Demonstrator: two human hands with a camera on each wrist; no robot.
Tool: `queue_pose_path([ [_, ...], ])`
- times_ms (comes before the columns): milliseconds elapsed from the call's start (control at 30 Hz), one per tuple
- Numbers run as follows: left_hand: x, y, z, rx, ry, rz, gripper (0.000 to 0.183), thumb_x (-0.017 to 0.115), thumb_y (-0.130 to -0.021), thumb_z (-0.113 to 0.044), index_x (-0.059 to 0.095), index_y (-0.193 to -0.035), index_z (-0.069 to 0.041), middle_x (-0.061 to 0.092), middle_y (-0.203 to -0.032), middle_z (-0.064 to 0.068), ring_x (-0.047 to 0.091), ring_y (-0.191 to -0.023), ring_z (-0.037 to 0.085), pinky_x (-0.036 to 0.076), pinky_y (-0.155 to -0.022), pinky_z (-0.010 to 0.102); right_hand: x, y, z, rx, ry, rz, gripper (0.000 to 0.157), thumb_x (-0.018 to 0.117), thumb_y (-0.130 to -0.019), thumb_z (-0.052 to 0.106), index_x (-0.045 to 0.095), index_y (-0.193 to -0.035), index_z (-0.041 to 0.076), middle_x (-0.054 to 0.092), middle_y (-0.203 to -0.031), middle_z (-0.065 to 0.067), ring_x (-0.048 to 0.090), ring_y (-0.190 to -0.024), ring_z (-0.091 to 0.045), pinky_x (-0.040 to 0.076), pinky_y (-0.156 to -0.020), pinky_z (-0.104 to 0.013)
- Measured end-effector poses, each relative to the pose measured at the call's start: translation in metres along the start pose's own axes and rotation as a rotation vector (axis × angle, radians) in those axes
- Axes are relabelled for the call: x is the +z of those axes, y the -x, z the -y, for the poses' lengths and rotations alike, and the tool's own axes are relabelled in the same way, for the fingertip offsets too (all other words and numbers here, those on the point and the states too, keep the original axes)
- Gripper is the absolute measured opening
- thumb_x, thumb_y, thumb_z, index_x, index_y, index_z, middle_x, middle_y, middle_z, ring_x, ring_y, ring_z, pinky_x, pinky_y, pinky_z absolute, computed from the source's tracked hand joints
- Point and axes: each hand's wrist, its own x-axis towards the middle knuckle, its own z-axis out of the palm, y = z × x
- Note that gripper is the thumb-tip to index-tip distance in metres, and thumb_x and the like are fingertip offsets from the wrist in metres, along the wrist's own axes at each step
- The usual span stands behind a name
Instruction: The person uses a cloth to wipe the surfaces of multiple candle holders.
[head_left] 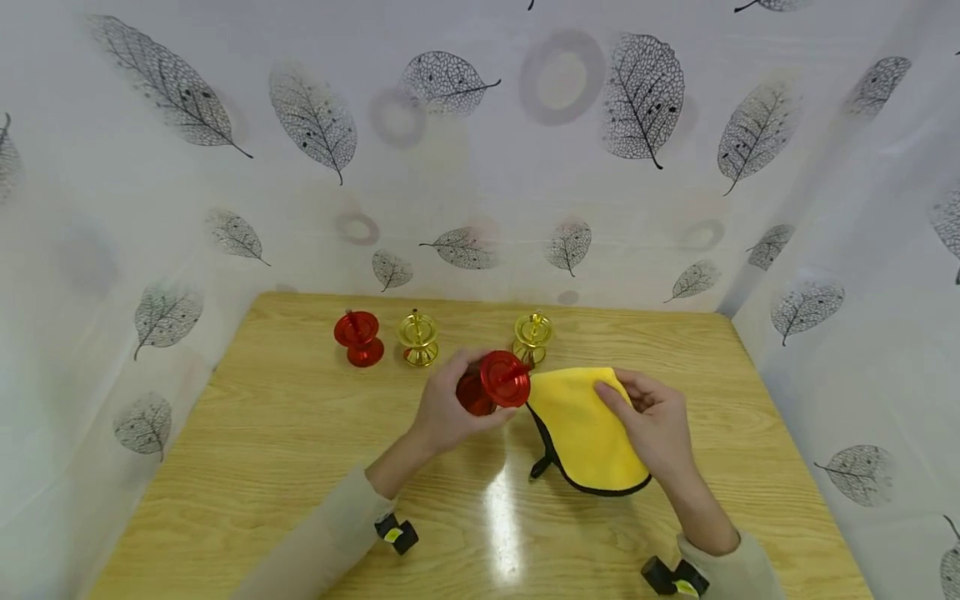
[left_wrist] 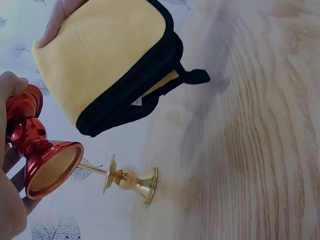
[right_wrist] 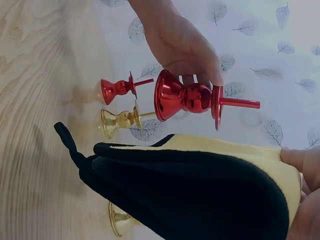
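Note:
My left hand (head_left: 441, 407) grips a shiny red candlestick (head_left: 504, 381) around its middle, above the table. In the right wrist view this candlestick (right_wrist: 194, 98) shows a flared base, a round bulge, a flat dish and a thin spike; the left thumb lies at the dish. A yellow cloth (head_left: 583, 429) with black edging and a small black loop hangs from my right hand (head_left: 662, 423), which pinches its upper edge between thumb and fingers. The cloth's dark inner side (right_wrist: 200, 185) faces the right wrist camera. Cloth and held candlestick are close beside each other.
Toward the back of the wooden table (head_left: 300, 467) stand another red candlestick (head_left: 363, 350) and a gold one (head_left: 417, 337) at left, plus a second gold candlestick (head_left: 533, 332) behind the cloth. White leaf-patterned sheeting (head_left: 480, 183) encloses the back and both sides.

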Motion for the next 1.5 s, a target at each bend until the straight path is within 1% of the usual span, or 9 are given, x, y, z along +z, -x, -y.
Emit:
queue_pose_path([
  [200,0.002,0.002,-0.006,0.093,-0.032,0.018,0.076,0.097,-0.068,-0.018,0.064,-0.135,-0.004,0.073,-0.118,0.011,0.070,-0.106,0.023,0.064,-0.087,0.032,0.008,-0.006,0.011,0.028,-0.039,0.050,0.022,0.072,-0.098,0.004,0.074,-0.116,-0.009,0.080,-0.086,0.020,0.075,-0.063,-0.009,0.060,-0.054,-0.025],
  [367,0.006,0.002,-0.011,0.146,-0.083,0.022,0.078,0.098,-0.068,-0.022,0.066,-0.136,-0.004,0.072,-0.110,0.010,0.067,-0.096,0.019,0.061,-0.077,0.025,0.012,-0.010,0.017,0.113,-0.177,0.159,0.024,0.069,-0.102,0.008,0.073,-0.119,-0.008,0.082,-0.087,0.011,0.078,-0.067,-0.013,0.063,-0.059,-0.028],
  [533,0.005,0.003,-0.014,0.165,-0.077,0.037,0.077,0.098,-0.068,-0.020,0.066,-0.137,-0.003,0.070,-0.109,0.011,0.066,-0.093,0.018,0.062,-0.074,0.023,0.014,-0.012,0.018,0.209,-0.368,0.317,0.021,0.060,-0.108,0.011,0.076,-0.119,0.012,0.083,-0.091,0.004,0.080,-0.074,-0.014,0.065,-0.065,-0.031],
  [667,0.003,0.004,-0.016,0.174,-0.067,0.053,0.079,0.097,-0.069,-0.017,0.065,-0.139,-0.002,0.070,-0.112,0.013,0.068,-0.095,0.020,0.062,-0.076,0.023,0.016,-0.013,0.018,0.234,-0.421,0.382,0.025,0.056,-0.109,0.012,0.077,-0.116,0.024,0.083,-0.092,0.005,0.080,-0.076,-0.011,0.065,-0.066,-0.029],
  [1000,-0.004,0.004,-0.019,0.265,-0.173,0.121,0.082,0.099,-0.068,-0.023,0.066,-0.139,-0.001,0.074,-0.115,0.013,0.070,-0.098,0.020,0.061,-0.083,0.021,0.016,-0.017,0.014,0.225,-0.409,0.535,0.026,0.052,-0.112,0.015,0.074,-0.124,0.014,0.082,-0.102,0.004,0.079,-0.081,-0.012,0.066,-0.071,-0.029],
  [1133,-0.005,0.002,-0.022,0.271,-0.198,0.139,0.082,0.100,-0.067,-0.024,0.066,-0.138,-0.001,0.075,-0.113,0.012,0.069,-0.096,0.019,0.060,-0.082,0.020,0.014,-0.019,0.016,0.164,-0.359,0.554,0.027,0.052,-0.111,0.012,0.075,-0.121,0.004,0.081,-0.102,0.006,0.078,-0.080,-0.010,0.065,-0.069,-0.028],
  [1300,-0.006,0.001,-0.025,0.254,-0.210,0.184,0.080,0.098,-0.069,-0.027,0.067,-0.138,-0.003,0.074,-0.108,0.009,0.068,-0.090,0.015,0.058,-0.078,0.016,0.011,-0.019,0.021,-0.027,-0.136,0.526,0.025,0.057,-0.108,0.006,0.074,-0.115,-0.010,0.079,-0.102,0.017,0.068,-0.076,-0.001,0.057,-0.065,-0.020],
  [1400,-0.007,0.000,-0.026,0.224,-0.210,0.208,0.080,0.098,-0.070,-0.030,0.067,-0.139,-0.004,0.075,-0.110,0.008,0.069,-0.092,0.015,0.058,-0.079,0.016,0.012,-0.018,0.023,-0.139,-0.024,0.503,0.021,0.058,-0.106,0.001,0.076,-0.114,-0.007,0.082,-0.103,0.002,0.063,-0.071,0.000,0.054,-0.061,-0.020],
  [1500,-0.009,0.000,-0.027,0.195,-0.206,0.223,0.081,0.098,-0.070,-0.030,0.067,-0.140,-0.004,0.075,-0.110,0.007,0.069,-0.091,0.014,0.059,-0.079,0.017,0.011,-0.016,0.024,-0.195,0.037,0.470,0.020,0.059,-0.105,0.000,0.077,-0.114,-0.003,0.080,-0.099,-0.014,0.055,-0.063,0.000,0.049,-0.053,-0.021],
])
